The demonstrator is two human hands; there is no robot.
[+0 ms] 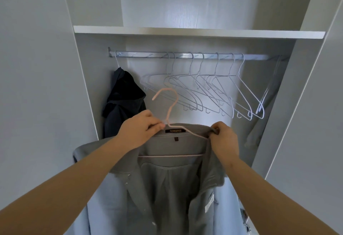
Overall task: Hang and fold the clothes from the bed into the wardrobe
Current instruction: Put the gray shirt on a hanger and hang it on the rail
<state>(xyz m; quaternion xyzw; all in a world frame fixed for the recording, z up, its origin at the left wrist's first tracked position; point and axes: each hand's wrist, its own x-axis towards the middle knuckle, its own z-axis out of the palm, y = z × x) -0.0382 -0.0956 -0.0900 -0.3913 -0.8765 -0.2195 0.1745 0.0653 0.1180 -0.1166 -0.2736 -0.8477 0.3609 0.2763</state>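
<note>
While left hand (pixel 141 130) pinches hanger (pixel 171 108), right hand (pixel 224 138) collar (pixel 196 126), empty hangers (pixel 213 89) crowd rail (pixel 148 55); dark garment (pixel 124 101), perhaps hooded.

The hanger (pixel 168 113) is pale pink and plain. The shirt (pixel 167 182) on it is mid grey across the collar and inner back, unpatterned, while its front panels look pale blue. Its neck label (pixel 175 131) is black with gold lettering, with a small dark brown tab just below. At the left end of the silver rail (pixel 148 55) is a plain black garment (pixel 124 97). The bare hangers (pixel 204 89) along the rail are white to pale lilac. The wardrobe (pixel 185 31) is white with a faint wood grain.
</note>
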